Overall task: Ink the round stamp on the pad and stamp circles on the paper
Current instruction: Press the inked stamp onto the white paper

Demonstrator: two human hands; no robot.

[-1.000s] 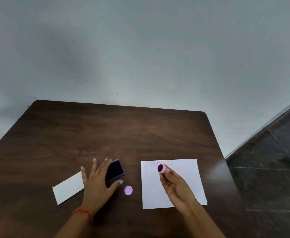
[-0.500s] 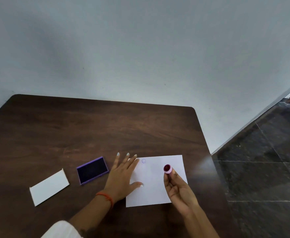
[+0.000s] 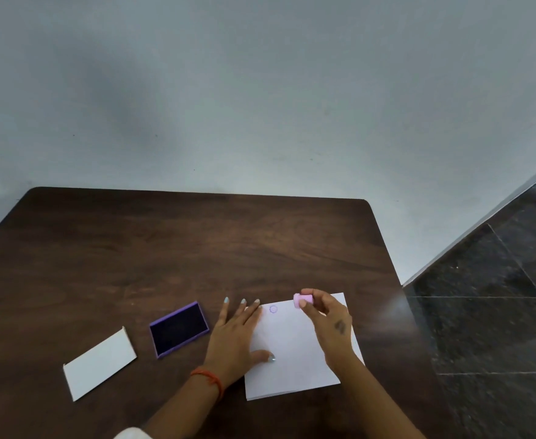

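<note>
A white sheet of paper (image 3: 292, 350) lies near the table's front right. One faint purple circle print (image 3: 273, 309) shows near its far edge. My right hand (image 3: 328, 321) pinches the small pink round stamp (image 3: 302, 301) at the paper's far edge, just right of the print; whether the stamp touches the paper I cannot tell. My left hand (image 3: 236, 332) lies flat with fingers spread on the paper's left edge. The open purple ink pad (image 3: 179, 328) with its dark surface sits left of my left hand.
A white card-like lid (image 3: 99, 364) lies left of the ink pad on the dark wooden table (image 3: 165, 255). The table's right edge drops to a dark tiled floor (image 3: 498, 312). A grey wall stands behind the table.
My left hand left the ink pad and came to rest on the paper's left edge. My right hand turned the stamp face down and moved it to the paper's far edge.
</note>
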